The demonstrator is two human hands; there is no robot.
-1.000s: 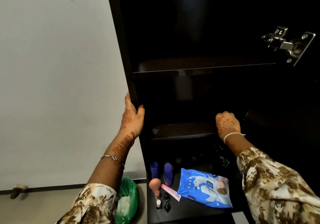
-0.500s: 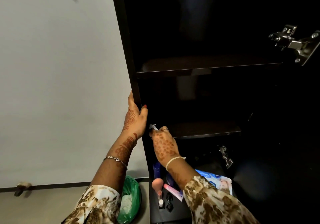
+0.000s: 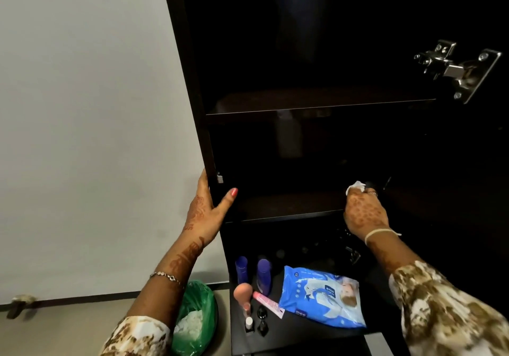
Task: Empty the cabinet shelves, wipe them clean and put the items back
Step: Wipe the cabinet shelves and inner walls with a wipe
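Note:
A dark cabinet stands open with two bare shelves, an upper shelf (image 3: 316, 102) and a lower shelf (image 3: 286, 207). My left hand (image 3: 209, 212) grips the cabinet's left side panel (image 3: 192, 108), thumb inside. My right hand (image 3: 363, 209) holds a crumpled white wipe (image 3: 355, 186) against the right end of the lower shelf. Below, on a black surface (image 3: 303, 336), lie a blue wipes pack (image 3: 322, 295), two purple bottles (image 3: 264, 273), a pink sponge (image 3: 243, 292), a pink tube (image 3: 268, 303) and small black and white bottles (image 3: 256, 321).
A green-lined bin (image 3: 195, 317) with white waste stands on the floor left of the cabinet. A plain white wall (image 3: 82, 135) fills the left. A metal door hinge (image 3: 454, 69) sticks out at upper right; a second hinge (image 3: 354, 255) sits lower.
My right hand swept with the wipe from the shelf's right end to its left end and back to the right. My left hand kept its grip on the side panel.

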